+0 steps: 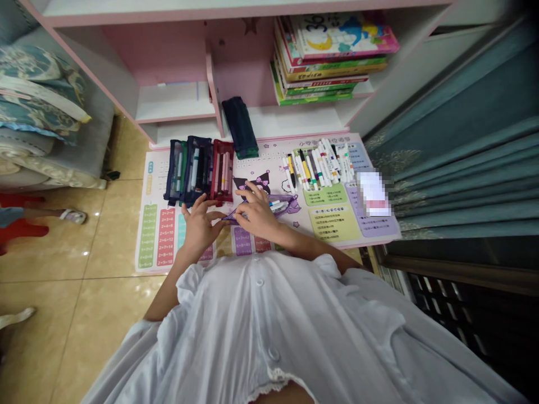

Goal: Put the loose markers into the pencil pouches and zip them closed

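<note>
My left hand (200, 224) has its thumb and forefinger pinching the left end of the purple pouch (293, 204), which lies on the printed mat (332, 225) right in front of me. My right hand (259, 214) is over the pouch's middle, thumb and fingertips bent down to its edge; I can't tell whether they're gripping it. Inside, past my right hand, lie a few pale markers (278, 206), some with blue on them.

Left of the purple pouch and a bit beyond it, three filled cases sit in a row. Nearest is the red case (223, 144), holding pink pens (226, 171); next comes the navy case (199, 141), with a light-blue pen (195, 167) among darker ones; outermost is a dark case (172, 174) with green and greyish pens (180, 165). Farther beyond the pouch, a stack of folded dark cases (239, 123) leans. To its right, loose white-barrelled markers (322, 167) lie heaped, outside any case.
</note>
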Available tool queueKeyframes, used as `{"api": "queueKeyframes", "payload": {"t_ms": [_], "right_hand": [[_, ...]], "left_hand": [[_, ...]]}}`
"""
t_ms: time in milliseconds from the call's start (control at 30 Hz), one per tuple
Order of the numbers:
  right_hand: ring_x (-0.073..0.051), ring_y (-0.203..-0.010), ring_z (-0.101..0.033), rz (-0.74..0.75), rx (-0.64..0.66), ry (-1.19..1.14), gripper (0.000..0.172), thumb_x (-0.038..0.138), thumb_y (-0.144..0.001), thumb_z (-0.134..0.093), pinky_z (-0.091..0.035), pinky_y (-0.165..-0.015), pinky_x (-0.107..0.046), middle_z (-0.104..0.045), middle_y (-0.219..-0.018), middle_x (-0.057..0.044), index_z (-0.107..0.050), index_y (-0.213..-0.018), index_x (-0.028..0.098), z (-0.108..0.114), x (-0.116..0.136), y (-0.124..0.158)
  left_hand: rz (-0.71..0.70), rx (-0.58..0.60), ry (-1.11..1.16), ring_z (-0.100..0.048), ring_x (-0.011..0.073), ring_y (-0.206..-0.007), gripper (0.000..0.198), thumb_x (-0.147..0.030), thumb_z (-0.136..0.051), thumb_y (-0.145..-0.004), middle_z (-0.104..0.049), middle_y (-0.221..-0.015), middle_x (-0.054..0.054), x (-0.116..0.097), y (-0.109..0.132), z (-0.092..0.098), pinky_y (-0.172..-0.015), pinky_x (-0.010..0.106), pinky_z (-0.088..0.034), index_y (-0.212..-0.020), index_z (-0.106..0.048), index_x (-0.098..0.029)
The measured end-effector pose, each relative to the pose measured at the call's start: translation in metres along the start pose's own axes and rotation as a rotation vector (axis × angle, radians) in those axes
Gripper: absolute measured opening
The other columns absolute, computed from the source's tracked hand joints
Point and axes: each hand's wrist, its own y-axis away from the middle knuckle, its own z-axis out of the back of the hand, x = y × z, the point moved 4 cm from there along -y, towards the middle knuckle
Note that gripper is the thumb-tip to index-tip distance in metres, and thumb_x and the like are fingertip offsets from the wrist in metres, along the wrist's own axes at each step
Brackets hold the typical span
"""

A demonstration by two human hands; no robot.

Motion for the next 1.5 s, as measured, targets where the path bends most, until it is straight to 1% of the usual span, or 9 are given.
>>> {"api": "queueKeyframes", "payload": {"t_ms": [233, 433, 567, 767, 933, 1133, 1367, 1500], "right_hand": [[-0.038, -0.149, -0.034, -0.02, 0.003, -0.015, 0.019, 0.025, -0.088, -0.065, -0.028, -0.118, -0.067, -0.064, -0.137, -0.009, -0.076, -0.073, 0.022, 0.0, -0.003, 0.001], [-0.039, -0.148, -0.035, -0.039, 0.005, -0.026, 0.02, 0.024, -0.088, -0.065, -0.026, -0.117, -0.071, -0.064, -0.138, -0.01, -0.075, -0.071, 0.022, 0.003, -0.005, 0.002], [-0.038, -0.148, -0.034, -0.05, 0.01, -0.025, 0.02, 0.024, -0.088, -0.065, -0.026, -0.118, -0.069, -0.064, -0.139, -0.009, -0.075, -0.071, 0.022, 0.005, -0.006, 0.004], [-0.038, -0.149, -0.034, -0.079, 0.055, 0.007, 0.019, 0.025, -0.089, -0.066, -0.025, -0.12, -0.066, -0.063, -0.141, -0.008, -0.077, -0.074, 0.022, 0.011, -0.006, 0.003], [-0.039, -0.149, -0.034, -0.082, 0.058, 0.024, 0.019, 0.025, -0.089, -0.066, -0.025, -0.12, -0.066, -0.063, -0.141, -0.007, -0.077, -0.074, 0.022, 0.013, -0.006, 0.004], [-0.039, -0.151, -0.031, -0.082, 0.057, 0.005, 0.021, 0.024, -0.09, -0.064, -0.023, -0.119, -0.069, -0.061, -0.143, -0.007, -0.076, -0.073, 0.022, 0.013, -0.011, 0.006], [-0.039, -0.15, -0.032, -0.101, 0.055, 0.015, 0.02, 0.023, -0.089, -0.064, -0.026, -0.116, -0.069, -0.062, -0.142, -0.008, -0.075, -0.072, 0.022, 0.016, -0.016, 0.007], [-0.039, -0.151, -0.032, -0.109, 0.069, 0.026, 0.021, 0.024, -0.089, -0.064, -0.027, -0.116, -0.069, -0.062, -0.143, -0.008, -0.075, -0.071, 0.022, 0.018, -0.019, 0.008]], "left_hand": [[0.015, 0.002, 0.004, -0.043, 0.0376, -0.144, 0.002, -0.031, -0.076, -0.083, -0.069, -0.13, 0.006, 0.0, 0.0, 0.001, -0.12, 0.073, -0.011, -0.084, -0.078, -0.029], [0.003, -0.002, -0.005, -0.042, 0.0363, -0.146, 0.003, -0.031, -0.076, -0.084, -0.069, -0.131, 0.007, 0.002, 0.001, -0.001, -0.12, 0.073, -0.01, -0.085, -0.078, -0.029], [-0.011, -0.007, -0.003, -0.042, 0.0365, -0.146, 0.004, -0.032, -0.076, -0.085, -0.069, -0.131, 0.007, 0.004, 0.002, -0.002, -0.12, 0.073, -0.01, -0.086, -0.078, -0.029], [-0.017, -0.019, 0.0, -0.043, 0.0378, -0.144, 0.006, -0.033, -0.075, -0.085, -0.069, -0.131, 0.007, 0.005, 0.002, -0.002, -0.119, 0.073, -0.009, -0.085, -0.079, -0.028], [-0.007, -0.008, 0.005, -0.044, 0.0385, -0.144, 0.005, -0.032, -0.075, -0.085, -0.069, -0.13, 0.007, 0.004, 0.001, -0.001, -0.119, 0.074, -0.01, -0.085, -0.079, -0.028], [0.016, 0.017, 0.015, -0.042, 0.0378, -0.145, 0.006, -0.03, -0.074, -0.086, -0.068, -0.131, 0.008, 0.001, 0.001, 0.003, -0.119, 0.075, -0.011, -0.086, -0.078, -0.028], [0.038, 0.031, 0.012, -0.042, 0.038, -0.146, 0.005, -0.03, -0.074, -0.085, -0.068, -0.131, 0.008, 0.001, 0.0, 0.005, -0.119, 0.076, -0.009, -0.085, -0.078, -0.027], [0.048, 0.029, 0.013, -0.042, 0.0386, -0.146, 0.006, -0.03, -0.073, -0.084, -0.067, -0.131, 0.008, 0.003, 0.0, 0.005, -0.119, 0.075, -0.01, -0.084, -0.078, -0.027]]}}
